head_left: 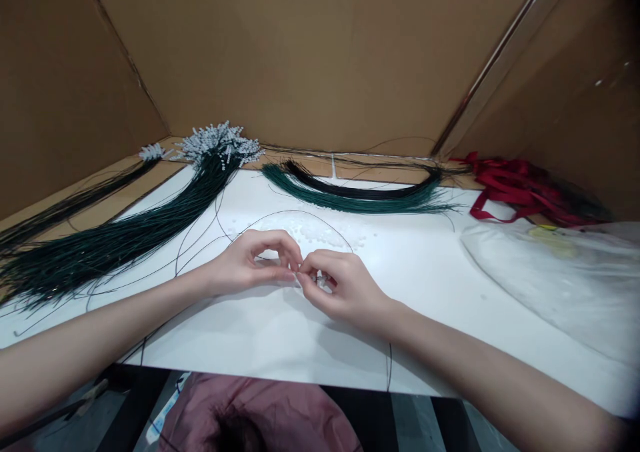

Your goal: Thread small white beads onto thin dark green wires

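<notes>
My left hand and my right hand meet fingertip to fingertip over the white table top, both pinched closed. They hold a thin dark cord that loops in an arc behind them and trails off the front edge. A small white bead seems to sit at the pinch, too small to be sure. Loose white beads lie scattered just behind my hands.
A big bundle of dark green cords with white bead ends lies at left, a thinner one beyond it. A curved green and black bundle lies at the back. Red ribbons and a clear plastic bag are at right. Cardboard walls surround.
</notes>
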### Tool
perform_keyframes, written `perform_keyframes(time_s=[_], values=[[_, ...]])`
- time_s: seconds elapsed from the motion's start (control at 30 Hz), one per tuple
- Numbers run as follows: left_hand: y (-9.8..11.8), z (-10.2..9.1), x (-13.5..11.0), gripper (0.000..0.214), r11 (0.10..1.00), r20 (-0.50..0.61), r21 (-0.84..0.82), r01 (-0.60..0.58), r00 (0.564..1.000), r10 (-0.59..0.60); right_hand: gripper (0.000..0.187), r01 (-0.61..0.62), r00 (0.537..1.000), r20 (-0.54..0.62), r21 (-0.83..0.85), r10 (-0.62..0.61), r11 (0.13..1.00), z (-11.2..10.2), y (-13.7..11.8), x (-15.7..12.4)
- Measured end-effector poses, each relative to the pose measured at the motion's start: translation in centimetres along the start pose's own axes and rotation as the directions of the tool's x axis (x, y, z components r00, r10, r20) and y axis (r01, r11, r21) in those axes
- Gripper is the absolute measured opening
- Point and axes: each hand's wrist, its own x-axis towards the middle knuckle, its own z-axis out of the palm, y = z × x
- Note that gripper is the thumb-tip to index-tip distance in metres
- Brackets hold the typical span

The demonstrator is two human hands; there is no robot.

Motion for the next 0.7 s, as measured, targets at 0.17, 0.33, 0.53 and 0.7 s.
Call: perform_keyframes(time_s=[0.17, 0.33, 0.53, 0.7], values=[[0.0, 0.08, 0.06, 0.012, 1.0, 0.015, -0.009, 0.02, 1.0, -0.02, 0.008, -0.012, 1.0, 0.024, -0.001, 0.012, 1.0, 0.05, 0.1, -0.05], [-0.1, 0.07, -0.03, 0.014, 0.998, 0.042, -0.032, 0.048, 0.998, -0.047, 0.009, -0.008, 0.999, 0.043, 0.01, 0.008, 1.0, 0.09, 0.07, -0.06], [-0.21, 0.01, -0.11, 0.014, 0.999, 0.047, -0.026, 0.048, 0.998, -0.047, 0.008, -0.006, 0.999, 0.049, 0.02, 0.005, 1.0, 0.11, -0.02, -0.02], [-0.15, -0.02, -0.05, 0.014, 0.999, 0.048, -0.015, 0.037, 0.998, -0.037, 0.01, -0.007, 0.998, 0.055, 0.016, 0.006, 1.0, 0.03, -0.06, 0.01]])
